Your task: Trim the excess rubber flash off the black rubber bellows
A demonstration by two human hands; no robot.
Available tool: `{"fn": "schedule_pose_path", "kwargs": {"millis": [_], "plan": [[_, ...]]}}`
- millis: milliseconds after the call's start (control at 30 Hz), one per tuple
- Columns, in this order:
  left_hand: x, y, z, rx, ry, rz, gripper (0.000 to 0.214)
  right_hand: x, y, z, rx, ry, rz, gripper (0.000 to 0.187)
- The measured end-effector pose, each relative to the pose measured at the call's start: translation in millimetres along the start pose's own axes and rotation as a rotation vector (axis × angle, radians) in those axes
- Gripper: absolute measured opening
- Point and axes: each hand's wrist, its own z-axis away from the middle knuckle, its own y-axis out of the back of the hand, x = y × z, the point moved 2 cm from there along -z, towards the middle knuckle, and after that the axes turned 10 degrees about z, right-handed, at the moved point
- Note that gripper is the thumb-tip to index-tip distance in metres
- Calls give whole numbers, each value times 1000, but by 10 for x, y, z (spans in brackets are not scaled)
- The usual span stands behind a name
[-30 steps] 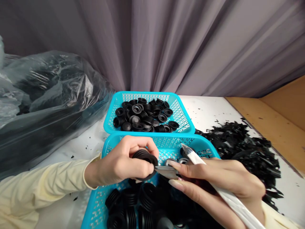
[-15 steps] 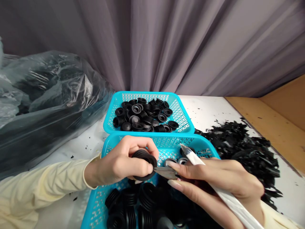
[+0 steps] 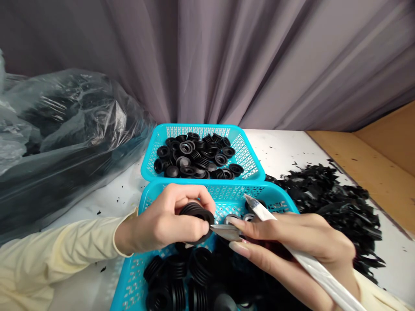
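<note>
My left hand [image 3: 171, 216] is closed around a black ribbed rubber bellows [image 3: 193, 210], its flanged rim turned toward my right hand. My right hand [image 3: 301, 246] pinches a pointed metal blade [image 3: 228, 232] between thumb and forefinger, with the tip at the rim of the bellows by my left thumb. A white-wrapped stick [image 3: 311, 263] with a pointed tip also lies through the right hand; whether it joins the blade is hidden. Both hands are over the near blue basket [image 3: 142, 211], where several more bellows [image 3: 177, 293] lie.
Behind stands a second blue basket [image 3: 253, 166] of black bellows [image 3: 201, 160]. To the right lies a heap of black rubber scraps [image 3: 337, 207], beside a brown cardboard box [image 3: 385, 138]. A clear plastic bag [image 3: 81, 129] of dark items is at left. A grey curtain [image 3: 207, 60] hangs behind.
Hardly anything differs. The blade and my right fingers have shifted very slightly at the rim, and the left hand still holds the bellows in the same place.
</note>
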Motion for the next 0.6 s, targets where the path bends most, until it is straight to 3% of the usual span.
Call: {"fn": "schedule_pose_path", "kwargs": {"millis": [133,600], "plan": [[-3,-12,4,0,12,-1,10,-10,-10,-27,-43,0,-7,17],[23,-3,8,4,19,2,11,-30,1,-19,2,10,7,17]]}}
